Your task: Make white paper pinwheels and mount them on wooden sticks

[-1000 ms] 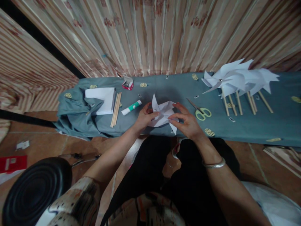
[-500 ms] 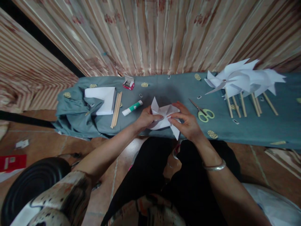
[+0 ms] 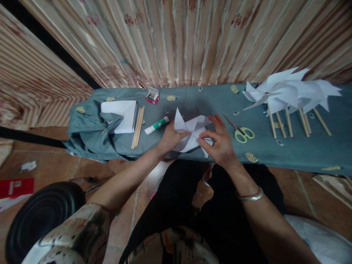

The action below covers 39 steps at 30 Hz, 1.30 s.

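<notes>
Paper pinwheel [image 3: 192, 132] tipped up a bit since before, left hand [image 3: 169, 138] and right hand [image 3: 220, 143] both pinching folds, mid-shaping.

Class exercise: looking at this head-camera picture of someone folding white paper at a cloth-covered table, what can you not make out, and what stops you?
- Head view: centre of the folded white paper, covered by the left hand and right hand.
- What lies in the small red box: too small.
- Hubs of the finished paper pinwheels: blades overlap.
- Small dark bits on the blue cloth: too small to name.
- Table under the cloth: fully draped.
</notes>
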Tool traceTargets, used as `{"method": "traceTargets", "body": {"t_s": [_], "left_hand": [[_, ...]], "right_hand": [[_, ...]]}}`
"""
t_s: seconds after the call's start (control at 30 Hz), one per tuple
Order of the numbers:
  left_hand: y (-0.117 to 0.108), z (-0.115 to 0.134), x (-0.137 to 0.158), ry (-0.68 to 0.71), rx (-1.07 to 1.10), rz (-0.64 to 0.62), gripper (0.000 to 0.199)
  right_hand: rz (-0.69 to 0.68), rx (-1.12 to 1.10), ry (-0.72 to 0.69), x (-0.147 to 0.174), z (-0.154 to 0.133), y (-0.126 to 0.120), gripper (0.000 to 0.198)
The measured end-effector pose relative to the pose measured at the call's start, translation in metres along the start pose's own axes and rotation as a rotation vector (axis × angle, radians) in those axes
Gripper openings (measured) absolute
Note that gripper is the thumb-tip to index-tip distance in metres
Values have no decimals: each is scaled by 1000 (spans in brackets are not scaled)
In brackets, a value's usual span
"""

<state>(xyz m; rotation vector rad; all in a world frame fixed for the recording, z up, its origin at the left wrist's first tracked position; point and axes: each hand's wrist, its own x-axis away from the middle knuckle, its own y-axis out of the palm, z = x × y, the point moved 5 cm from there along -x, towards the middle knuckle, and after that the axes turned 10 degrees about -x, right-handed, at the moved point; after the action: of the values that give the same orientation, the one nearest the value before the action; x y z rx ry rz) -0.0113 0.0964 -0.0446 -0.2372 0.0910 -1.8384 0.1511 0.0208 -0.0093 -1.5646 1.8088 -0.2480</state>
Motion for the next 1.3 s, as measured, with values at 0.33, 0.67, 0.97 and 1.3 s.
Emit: {"method": "traceTargets", "body": {"t_s": [0.33, 0.67, 0.97, 1.3], "left_hand": [[7, 3, 3, 55, -29, -57, 79], [14, 8, 6, 167, -158, -70, 73], [17, 9, 9, 183, -172, -49, 68], [17, 9, 10, 226, -199, 23, 64]], "right_hand": [[-30, 210, -9, 1, -7, 3, 11], [-26, 223, -57, 2, -4, 7, 18], [-3, 279, -52, 1, -6, 8, 22], [36, 320, -79, 3, -6, 9, 15]]}}
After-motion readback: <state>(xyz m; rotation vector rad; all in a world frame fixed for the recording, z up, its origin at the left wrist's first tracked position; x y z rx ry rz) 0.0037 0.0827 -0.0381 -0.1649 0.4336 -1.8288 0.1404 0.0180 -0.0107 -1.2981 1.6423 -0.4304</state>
